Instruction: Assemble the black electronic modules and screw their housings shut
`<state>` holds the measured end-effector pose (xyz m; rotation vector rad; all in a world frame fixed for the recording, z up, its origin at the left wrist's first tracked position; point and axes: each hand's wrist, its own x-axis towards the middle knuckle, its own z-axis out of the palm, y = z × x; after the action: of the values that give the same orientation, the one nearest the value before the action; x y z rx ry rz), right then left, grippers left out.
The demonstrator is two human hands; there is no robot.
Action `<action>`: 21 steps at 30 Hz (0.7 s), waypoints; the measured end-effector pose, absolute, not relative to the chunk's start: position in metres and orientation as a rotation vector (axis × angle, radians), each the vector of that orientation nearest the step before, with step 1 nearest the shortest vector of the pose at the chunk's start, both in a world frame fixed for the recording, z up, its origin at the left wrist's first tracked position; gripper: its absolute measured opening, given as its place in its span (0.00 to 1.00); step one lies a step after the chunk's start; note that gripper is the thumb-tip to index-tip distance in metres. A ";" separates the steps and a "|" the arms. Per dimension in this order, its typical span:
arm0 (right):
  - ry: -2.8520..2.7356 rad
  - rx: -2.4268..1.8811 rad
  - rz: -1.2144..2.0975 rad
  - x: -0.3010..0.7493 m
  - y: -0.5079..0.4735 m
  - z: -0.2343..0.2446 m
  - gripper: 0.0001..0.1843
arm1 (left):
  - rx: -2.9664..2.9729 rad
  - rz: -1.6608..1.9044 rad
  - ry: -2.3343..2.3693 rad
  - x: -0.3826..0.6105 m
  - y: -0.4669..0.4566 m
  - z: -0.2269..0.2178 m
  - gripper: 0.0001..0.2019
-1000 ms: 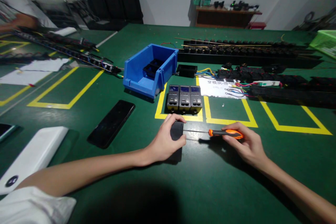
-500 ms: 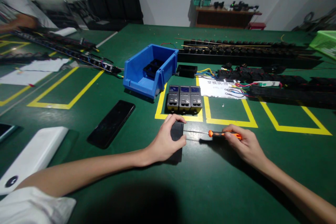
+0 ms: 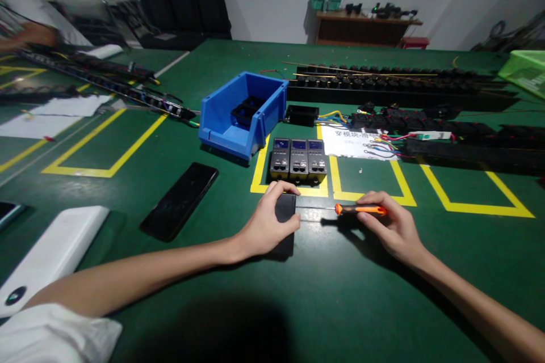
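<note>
My left hand (image 3: 268,220) is closed around a black box-shaped module (image 3: 286,210), thumb and fingers bent over its right edge. My right hand (image 3: 394,229) pinches the orange-and-black handle of a screwdriver (image 3: 361,210). Its thin shaft points left, and the tip reaches the module's right side; whether it sits in a screw is too small to tell. Just beyond my left hand stand three dark modules (image 3: 298,159) with small screens and ports, side by side within a yellow taped outline.
A blue bin (image 3: 238,119) with black parts stands behind the modules. Left lie a black phone (image 3: 179,201) and a white device (image 3: 55,261). Long black strips (image 3: 400,91) with wires and a paper sheet (image 3: 347,142) lie at the back right. Another person's arm (image 3: 32,37) shows far left.
My right thumb and fingers have shifted on the screwdriver handle, now looser and more extended. Screwdriver and module appear slightly higher in view; my left hand keeps its hold.
</note>
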<state>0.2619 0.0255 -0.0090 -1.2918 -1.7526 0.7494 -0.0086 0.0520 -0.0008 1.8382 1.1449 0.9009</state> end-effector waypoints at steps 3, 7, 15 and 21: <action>-1.757 -1.316 0.728 0.263 0.026 -0.009 0.08 | 1.840 0.896 1.148 -0.009 0.053 0.000 0.17; -1.775 -1.355 0.700 0.263 0.026 -0.007 0.08 | 1.840 0.868 1.158 -0.009 0.053 0.000 0.16; -1.755 -1.407 0.793 0.258 0.023 0.001 0.11 | 1.827 0.857 1.156 -0.009 0.053 0.000 0.16; -1.705 -1.443 0.944 0.260 0.024 -0.005 0.16 | 1.834 0.863 1.141 -0.009 0.054 -0.001 0.16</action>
<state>0.2596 0.0245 -0.0053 -1.4425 -1.7053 0.9443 -0.0087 0.0538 -0.0007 1.8344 1.1407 0.8629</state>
